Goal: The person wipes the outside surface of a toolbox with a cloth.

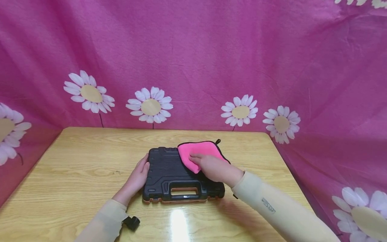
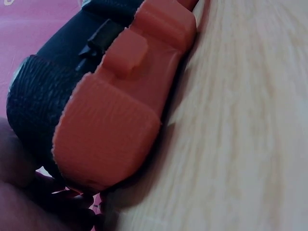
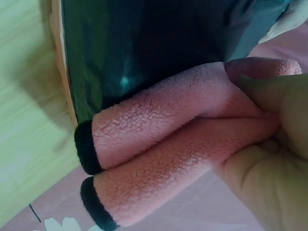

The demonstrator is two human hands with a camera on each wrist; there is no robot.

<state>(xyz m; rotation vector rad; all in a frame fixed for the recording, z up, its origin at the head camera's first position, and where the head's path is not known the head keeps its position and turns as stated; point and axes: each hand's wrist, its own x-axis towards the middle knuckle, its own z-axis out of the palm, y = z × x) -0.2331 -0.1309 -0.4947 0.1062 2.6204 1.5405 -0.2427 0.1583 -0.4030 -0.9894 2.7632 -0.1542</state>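
A black plastic tool case (image 1: 169, 168) with an orange lower half lies flat on the table, its carrying handle (image 1: 184, 185) toward me. My left hand (image 1: 137, 176) rests against the left side of the case, fingers along its wall. In the left wrist view, the orange base (image 2: 108, 132) sits close over the wood. On the lid's right part lies a bright pink cleaning cloth (image 1: 193, 151) with black edging and a small loop. My right hand (image 1: 217, 169) presses the cloth onto the lid. The right wrist view shows its fluffy folds (image 3: 159, 130) gathered between thumb and palm.
The light wooden table (image 1: 84, 164) extends around the case on all sides. Behind it and at both sides hangs a magenta curtain (image 1: 193, 60) printed with white daisies. A small black device (image 1: 131, 222) is strapped at my left wrist.
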